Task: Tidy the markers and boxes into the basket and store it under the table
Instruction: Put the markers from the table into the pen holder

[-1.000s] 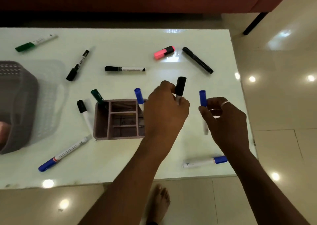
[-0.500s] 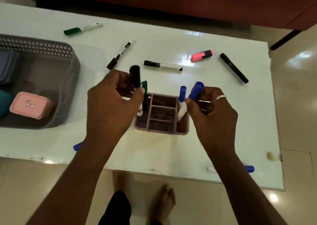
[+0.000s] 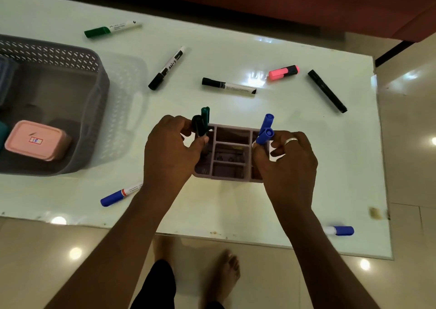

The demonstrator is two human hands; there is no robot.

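Observation:
A mauve divided organiser (image 3: 232, 153) stands mid-table. My left hand (image 3: 172, 153) holds a black-capped marker (image 3: 198, 126) upright over its left compartment, beside a green-capped marker (image 3: 205, 115) standing there. My right hand (image 3: 287, 160) grips a blue-capped marker (image 3: 265, 136) at the right compartment, next to another blue-capped marker (image 3: 267, 120). A grey basket (image 3: 94, 110) at left contains a pink box (image 3: 37, 140). Loose markers lie around: green (image 3: 111, 28), black-and-white (image 3: 168, 68), black-and-white (image 3: 227, 87), pink highlighter (image 3: 283, 72), black (image 3: 326, 90), blue (image 3: 120, 194), blue (image 3: 339, 230).
The white glass table (image 3: 259, 205) ends close to me and at the right, over a glossy tiled floor (image 3: 412, 143). My bare feet (image 3: 226, 268) show below the near edge. A dark red sofa (image 3: 259, 0) runs behind the table.
Both hands have lowered their markers to the organiser, the left at its left side and the right at its right side. The view has shifted left, so the basket shows more.

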